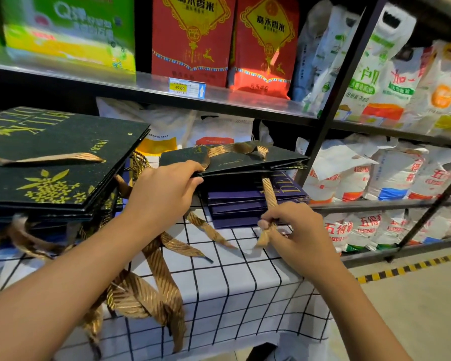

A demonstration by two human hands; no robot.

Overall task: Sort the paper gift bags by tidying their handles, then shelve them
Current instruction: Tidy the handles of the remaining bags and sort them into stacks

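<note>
Black gift bag (235, 158) — left hand (164, 190) grips its edge | right hand (294, 227) pinches gold ribbon handle (269, 195)

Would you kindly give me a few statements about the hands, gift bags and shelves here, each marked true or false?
1. The left hand grips the edge of a black gift bag atop the small stack. True.
2. The right hand rests flat on the checked tablecloth. False: it pinches a gold ribbon handle.
3. Purple gift bags lie under that black bag. True.
4. The yellow price tag reads 25.00. False: it reads 45.00.
5. The red boxes stand on the floor. False: they stand on the upper shelf.
</note>
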